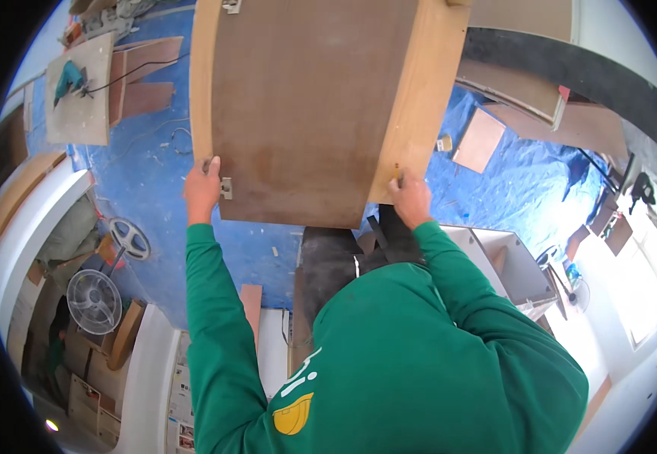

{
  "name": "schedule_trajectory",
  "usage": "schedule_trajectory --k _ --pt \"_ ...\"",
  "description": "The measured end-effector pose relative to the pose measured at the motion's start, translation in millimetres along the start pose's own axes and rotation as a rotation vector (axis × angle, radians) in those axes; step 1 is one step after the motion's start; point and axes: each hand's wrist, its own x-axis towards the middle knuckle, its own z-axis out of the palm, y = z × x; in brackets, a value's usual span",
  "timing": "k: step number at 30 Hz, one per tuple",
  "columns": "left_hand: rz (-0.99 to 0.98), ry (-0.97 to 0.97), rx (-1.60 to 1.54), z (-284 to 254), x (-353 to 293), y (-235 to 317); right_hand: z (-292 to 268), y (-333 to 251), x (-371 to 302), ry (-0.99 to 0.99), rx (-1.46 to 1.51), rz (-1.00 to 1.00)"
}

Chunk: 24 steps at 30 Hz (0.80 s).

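Wooden panel (pixel 313 106) blocks front (blue tarp (pixel 154 189) beside open).

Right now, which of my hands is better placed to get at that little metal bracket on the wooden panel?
Left. Your left hand grips the wooden panel at its edge right beside the metal bracket. Your right hand holds the opposite edge, across the panel's width.

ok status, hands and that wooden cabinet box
Left hand grips the box's left edge by a metal bracket. Right hand grips the right side panel. Wooden cabinet box held up over blue tarp. Nothing between hands and box.
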Motion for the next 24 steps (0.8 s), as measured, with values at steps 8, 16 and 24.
schedule_trajectory --k 8,16,24 --pt "0.448 -0.100 0.420 -13.6 -16.9 -48.5 -16.9 -62.0 98.0 0.260 0.926 -0.032" --pt "0.420 -0.040 0.536 1.9 -57.1 -56.1 -26.2 -67.2 112.9 0.148 0.725 0.007" --pt "0.237 -0.127 0.459 41.5 -111.4 -95.8 -33.7 -98.5 132.0 0.110 0.525 -0.124"
